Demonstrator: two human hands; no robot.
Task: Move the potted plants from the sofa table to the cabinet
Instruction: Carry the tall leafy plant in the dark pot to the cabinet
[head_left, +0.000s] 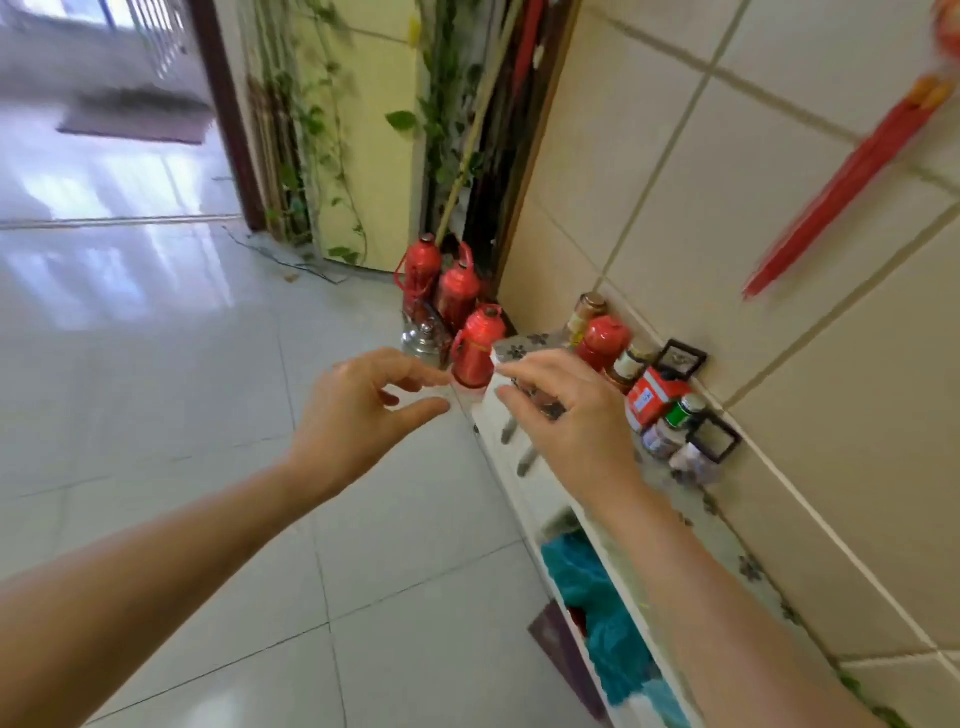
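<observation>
Head view. Both hands out in front, empty. Left hand (358, 410) hangs over the tiled floor (156, 364), thumb and forefinger curved toward each other with a gap between, nothing in them. Right hand (563, 415) hovers over the near corner of the white cabinet (530, 467), fingers (511, 371) spread and relaxed, gripping nothing.

No potted plant shows anywhere in this view, and the sofa table is out of frame too. Only greenery: a trailing vine (317, 130) up the far wall, well beyond both hands.

Just past the right fingers, along the tiled wall, the cabinet top carries a red flask (602, 340), jars (675, 426), a red box (652, 395) and small black frames (714, 439). Beyond the left fingers, on the floor at the cabinet's end, stand three more red flasks (475, 345). Below the right forearm, an open shelf holds teal cloth or bags (587, 597). Motion blur throughout.

Handling, judged without seeing the pots: expect soil weight low down, a rigid and possibly breakable pot, soft stems that will not bear a lift. Best hold is both hands around the pot wall or under the base, kept upright. The free cabinet top lies nearest the right fingers, toward the person.
</observation>
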